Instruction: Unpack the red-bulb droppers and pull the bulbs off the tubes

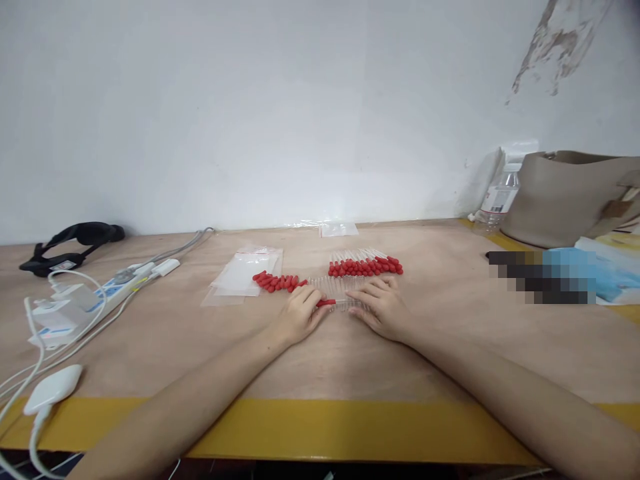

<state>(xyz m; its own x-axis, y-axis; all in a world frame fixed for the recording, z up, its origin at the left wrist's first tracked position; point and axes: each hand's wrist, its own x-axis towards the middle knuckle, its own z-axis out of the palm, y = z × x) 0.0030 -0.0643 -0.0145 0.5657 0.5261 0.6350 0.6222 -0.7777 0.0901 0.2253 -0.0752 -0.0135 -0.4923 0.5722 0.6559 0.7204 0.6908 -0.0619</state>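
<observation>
Two rows of clear glass droppers with red rubber bulbs lie on the wooden table: a near row (280, 282) and a far row (365, 265). My left hand (300, 315) rests at the near row and pinches one red-bulbed dropper (327, 303) between thumb and fingers. My right hand (381, 307) lies flat, fingers spread, on the clear glass ends of the near row, touching that dropper's tip. A stack of small clear plastic bags (243, 275) sits just left of the droppers.
A power strip with plugs and cables (95, 297) and a white adapter (53, 388) lie at the left. A black strap (70, 243) sits far left. A water bottle (500, 197), beige bag (565, 197) and blue item (610, 277) stand at the right. Yellow tape (320, 427) edges the table.
</observation>
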